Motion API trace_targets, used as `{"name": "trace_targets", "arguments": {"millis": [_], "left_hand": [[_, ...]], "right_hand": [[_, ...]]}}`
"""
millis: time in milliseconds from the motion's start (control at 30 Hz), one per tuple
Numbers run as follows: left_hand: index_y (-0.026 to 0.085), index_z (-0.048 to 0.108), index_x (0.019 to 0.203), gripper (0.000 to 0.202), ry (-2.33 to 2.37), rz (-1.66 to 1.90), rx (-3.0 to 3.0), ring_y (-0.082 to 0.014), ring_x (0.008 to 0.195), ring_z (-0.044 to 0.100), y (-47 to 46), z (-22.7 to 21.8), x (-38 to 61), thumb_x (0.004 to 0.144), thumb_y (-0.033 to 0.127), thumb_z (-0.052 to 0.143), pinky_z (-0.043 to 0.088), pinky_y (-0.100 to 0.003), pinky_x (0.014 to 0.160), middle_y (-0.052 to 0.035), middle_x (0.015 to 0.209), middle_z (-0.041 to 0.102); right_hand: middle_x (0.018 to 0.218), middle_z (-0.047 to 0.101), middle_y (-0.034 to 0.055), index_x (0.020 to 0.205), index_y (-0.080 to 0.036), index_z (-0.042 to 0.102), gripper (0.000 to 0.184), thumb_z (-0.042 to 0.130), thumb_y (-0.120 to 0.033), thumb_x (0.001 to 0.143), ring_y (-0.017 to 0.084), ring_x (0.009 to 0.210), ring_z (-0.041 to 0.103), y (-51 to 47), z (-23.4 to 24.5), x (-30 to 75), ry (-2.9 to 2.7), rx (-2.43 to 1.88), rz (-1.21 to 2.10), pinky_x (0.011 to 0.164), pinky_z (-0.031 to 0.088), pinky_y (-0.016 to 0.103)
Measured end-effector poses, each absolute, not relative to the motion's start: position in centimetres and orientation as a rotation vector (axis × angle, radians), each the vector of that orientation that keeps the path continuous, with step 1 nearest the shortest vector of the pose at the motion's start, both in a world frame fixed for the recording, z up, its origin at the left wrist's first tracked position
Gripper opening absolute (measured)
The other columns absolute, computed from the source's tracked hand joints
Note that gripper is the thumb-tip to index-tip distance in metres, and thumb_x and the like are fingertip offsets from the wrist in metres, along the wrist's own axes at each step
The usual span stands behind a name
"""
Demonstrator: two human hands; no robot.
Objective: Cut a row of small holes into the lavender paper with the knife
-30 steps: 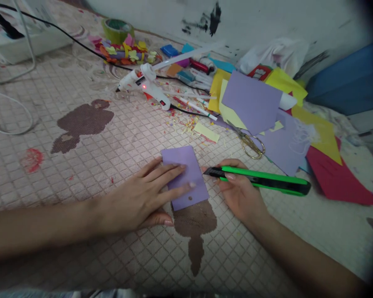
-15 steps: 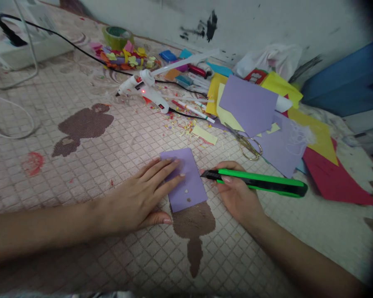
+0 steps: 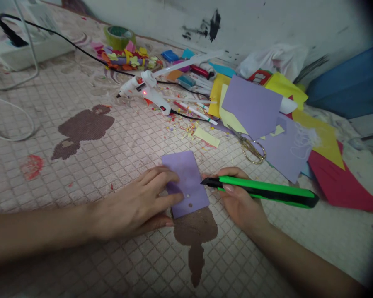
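Observation:
A small purple card (image 3: 188, 178) lies flat on the pink quilted mat (image 3: 118, 140). My left hand (image 3: 139, 205) rests on the card's left side, fingers bent and pressing its edge. My right hand (image 3: 239, 198) is closed round a green and black utility knife (image 3: 264, 191). The knife's tip points left and sits at the card's right edge.
A white hot glue gun (image 3: 146, 89) with a red light lies behind, on a black cable. Scissors (image 3: 251, 149), purple, yellow and red paper sheets (image 3: 251, 105), markers, a green tape roll (image 3: 119, 35) and foam shapes (image 3: 127, 58) crowd the far side.
My left hand's fingers have drawn back from flat across the card and curled at its left edge. The knife stays at the card's right edge.

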State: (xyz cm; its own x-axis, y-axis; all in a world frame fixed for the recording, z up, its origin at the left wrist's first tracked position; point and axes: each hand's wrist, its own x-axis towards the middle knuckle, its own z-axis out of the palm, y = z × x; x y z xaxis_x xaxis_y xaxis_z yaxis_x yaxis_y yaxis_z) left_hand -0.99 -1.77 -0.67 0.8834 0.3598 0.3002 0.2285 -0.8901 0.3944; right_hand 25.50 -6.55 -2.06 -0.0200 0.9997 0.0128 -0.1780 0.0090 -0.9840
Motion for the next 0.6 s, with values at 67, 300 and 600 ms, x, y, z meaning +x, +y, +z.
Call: {"name": "trace_targets", "arguments": {"millis": [67,300,600], "left_hand": [[0.016,0.061,0.113,0.024,0.399,0.560,2.667,-0.0256,0.111,0.054,-1.7,-0.5,-1.0,0.100,0.034,0.052,0.047,-0.047,0.102,-0.0122,0.116,0.061],[0.015,0.067,0.096,0.018,0.331,0.599,2.625,-0.0187,0.098,0.059,-1.8,-0.3,-0.8,0.101,0.022,0.050,0.048,-0.035,0.094,-0.0050,0.101,0.069],[0.012,0.067,0.095,0.018,0.325,0.665,2.620,-0.0194,0.095,0.061,-1.8,-0.3,-0.7,0.100,0.017,0.051,0.050,-0.033,0.087,-0.0062,0.097,0.069]], "right_hand": [[0.093,0.078,-0.0013,0.097,-0.031,0.069,0.017,0.063,-0.022,0.083,0.020,0.091,0.075,-6.6,-1.8,25.5,-1.081,-1.053,1.312,0.081,0.061,0.036],[0.087,0.072,-0.0013,0.095,-0.029,0.069,0.013,0.066,-0.028,0.082,0.018,0.077,0.073,-7.4,-0.6,23.9,-0.916,-0.947,1.660,0.068,0.062,0.033],[0.092,0.072,-0.0020,0.092,-0.030,0.072,0.014,0.069,-0.024,0.080,0.018,0.094,0.072,-6.4,-0.3,23.7,-0.970,-1.038,1.234,0.083,0.060,0.031]]}}
